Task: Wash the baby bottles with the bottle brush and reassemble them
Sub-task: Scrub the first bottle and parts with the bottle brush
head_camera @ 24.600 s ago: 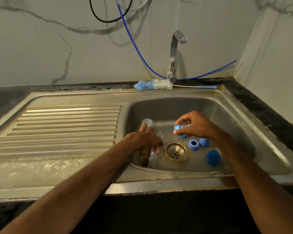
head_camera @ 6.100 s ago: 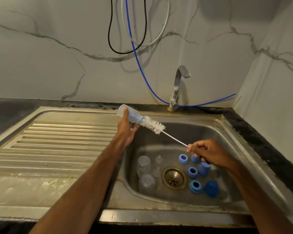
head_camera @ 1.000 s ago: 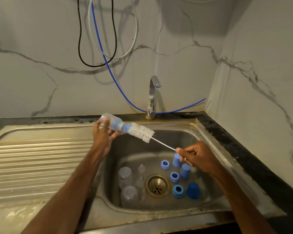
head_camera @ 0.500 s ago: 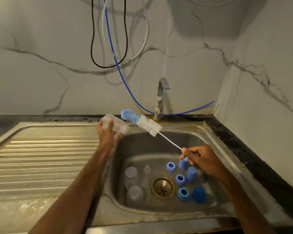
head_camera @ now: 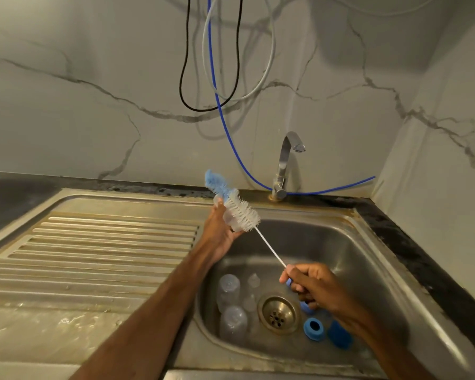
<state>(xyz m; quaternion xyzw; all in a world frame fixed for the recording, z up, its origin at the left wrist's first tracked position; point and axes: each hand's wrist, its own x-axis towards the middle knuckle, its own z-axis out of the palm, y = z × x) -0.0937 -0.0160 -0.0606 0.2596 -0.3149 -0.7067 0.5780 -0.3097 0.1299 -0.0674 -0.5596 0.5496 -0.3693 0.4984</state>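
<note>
The bottle (head_camera: 234,225) is mostly hiding behind the brush (head_camera: 239,211), so only bits of its clear plastic are showing, up above the sink's (head_camera: 373,250) left edge. The left hand (head_camera: 219,233) is cupping it from below, fingers closed round it. The right hand (head_camera: 314,287) is pinching the brush's blue handle, which is barely peeking out, and is covering several blue pieces on the basin floor. A ring (head_camera: 313,328) and a cap (head_camera: 339,337) are lying clear of it.

The brush is a thin white wire ending in stiff white bristles and a fluffy blue tip. Two loose bottles (head_camera: 228,289) and two soft teats (head_camera: 253,280) are lying left of the brassy drain (head_camera: 278,312) in the dull steel basin.

A second ago the bristles were sitting inside the bottle. Now the brush is wholly outside, crossing in front of it.
</note>
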